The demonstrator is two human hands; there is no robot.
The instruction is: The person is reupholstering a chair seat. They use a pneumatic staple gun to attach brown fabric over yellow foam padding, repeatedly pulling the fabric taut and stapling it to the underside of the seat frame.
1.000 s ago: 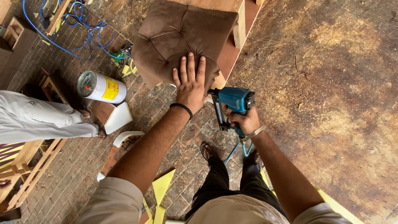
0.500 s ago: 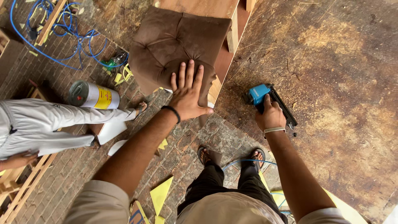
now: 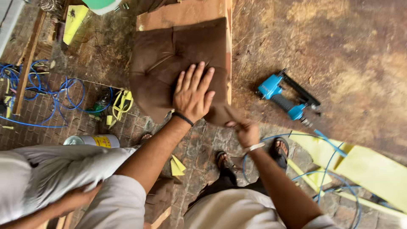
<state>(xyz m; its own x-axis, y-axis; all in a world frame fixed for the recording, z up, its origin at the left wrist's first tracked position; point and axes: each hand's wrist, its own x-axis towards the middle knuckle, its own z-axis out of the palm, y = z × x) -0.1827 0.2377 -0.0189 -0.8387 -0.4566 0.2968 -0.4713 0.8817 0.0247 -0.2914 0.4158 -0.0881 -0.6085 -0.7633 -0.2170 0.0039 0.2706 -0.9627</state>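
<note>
One brown cushion (image 3: 169, 63), two hands (image 3: 193, 93), perhaps one stapler (image 3: 283, 96).

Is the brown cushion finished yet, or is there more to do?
Not finished. Done: the brown cushion lies on its board. In hand: the left hand presses it flat while the right hand tugs the fabric corner. Left: the blue stapler lies aside, so that corner looks loose.

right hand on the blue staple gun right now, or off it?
Apart. The head view shows the right hand pinching the brown cushion's edge, while the blue staple gun lies alone on the worktop with bare surface between them.
</note>
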